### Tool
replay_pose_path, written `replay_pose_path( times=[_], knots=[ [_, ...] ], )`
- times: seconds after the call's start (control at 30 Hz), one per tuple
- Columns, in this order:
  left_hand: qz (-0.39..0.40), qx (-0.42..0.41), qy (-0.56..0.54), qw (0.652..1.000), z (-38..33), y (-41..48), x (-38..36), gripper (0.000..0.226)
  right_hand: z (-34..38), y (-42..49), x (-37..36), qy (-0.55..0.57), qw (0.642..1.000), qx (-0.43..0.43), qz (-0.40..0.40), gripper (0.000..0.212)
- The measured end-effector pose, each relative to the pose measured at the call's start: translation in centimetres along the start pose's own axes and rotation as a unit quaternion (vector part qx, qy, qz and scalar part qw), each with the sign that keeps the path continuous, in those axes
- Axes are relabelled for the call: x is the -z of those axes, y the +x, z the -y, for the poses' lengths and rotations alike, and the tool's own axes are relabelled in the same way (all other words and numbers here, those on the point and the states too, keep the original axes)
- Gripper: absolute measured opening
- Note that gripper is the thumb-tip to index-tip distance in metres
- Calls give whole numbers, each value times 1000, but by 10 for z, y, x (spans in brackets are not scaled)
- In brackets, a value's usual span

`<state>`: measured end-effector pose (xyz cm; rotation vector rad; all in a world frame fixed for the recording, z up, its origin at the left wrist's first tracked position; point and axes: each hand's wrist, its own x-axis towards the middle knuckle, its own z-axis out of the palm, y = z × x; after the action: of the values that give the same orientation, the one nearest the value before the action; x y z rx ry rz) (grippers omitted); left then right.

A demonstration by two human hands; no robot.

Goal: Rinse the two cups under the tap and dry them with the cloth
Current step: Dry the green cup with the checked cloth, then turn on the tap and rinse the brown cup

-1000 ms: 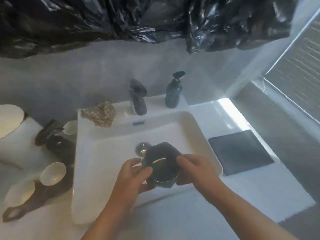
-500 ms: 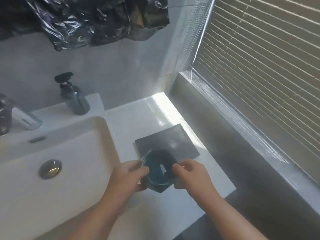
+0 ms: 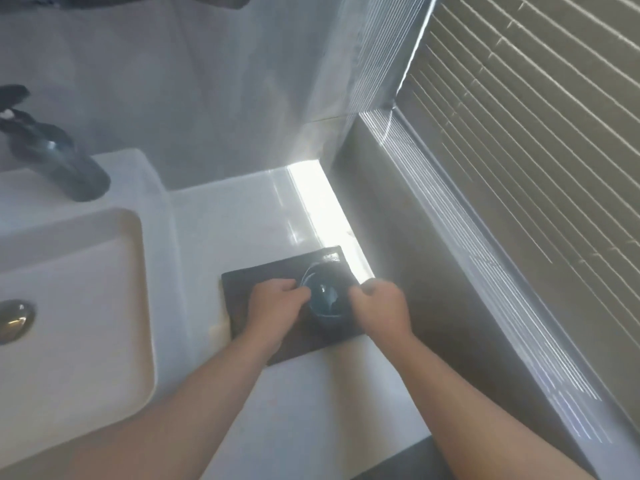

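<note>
Dark blue cup [image 3: 325,301], mouth up, sits between both hands over the dark cloth [image 3: 235,299] on the white worktop [image 3: 221,220], right of the sink [image 3: 147,289]. Left hand [image 3: 277,306] fingers curl on its left side and right hand [image 3: 379,308] grips its right; both equally near. Base contact with cloth: cannot tell.

One cup [image 3: 325,297] in sight: small, dark blue-green, glossy, mouth up, with a glint of light inside. It's over the far right part of the cloth [image 3: 239,296], pinched at the rim between the left hand [image 3: 277,306] and right hand [image 3: 379,306]. Touching down or not, can't tell. The cloth is dark, rectangular, spread flat on the white counter [image 3: 221,216].
</note>
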<state>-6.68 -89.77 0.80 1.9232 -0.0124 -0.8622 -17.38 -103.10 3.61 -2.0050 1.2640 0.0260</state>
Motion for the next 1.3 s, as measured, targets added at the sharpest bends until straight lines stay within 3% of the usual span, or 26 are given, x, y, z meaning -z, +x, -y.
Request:
replay_pose_path(
  times=[0.23,0.33,0.47,0.63,0.73,0.77,0.83,1.0,1.3],
  knots=[
    [-9,32,23,999,10,30,-20,44,-2,36,-9,-58,997,-22,40,28],
    [-4,47,25,999,13,32,-22,46,-6,42,-11,-68,996,-16,64,38],
    [2,47,38,998,7,27,-21,34,-9,44,-12,-88,993,-12,76,29],
    [25,13,83,996,5,19,-18,13,-17,43,-14,-103,992,10,79,38],
    [42,-29,122,991,1,9,-10,10,-19,35,-8,-113,989,54,72,22],
    [46,-30,135,989,3,6,-4,12,-19,29,-3,-103,990,64,72,26],
    [44,-15,145,988,7,-2,13,43,-20,18,5,-69,990,92,79,37],
    [31,-11,50,998,15,-47,68,25,-10,-22,19,54,982,121,135,22],
    [-105,-7,-144,984,41,-164,156,10,43,-108,-6,18,934,249,255,19]
  ],
)
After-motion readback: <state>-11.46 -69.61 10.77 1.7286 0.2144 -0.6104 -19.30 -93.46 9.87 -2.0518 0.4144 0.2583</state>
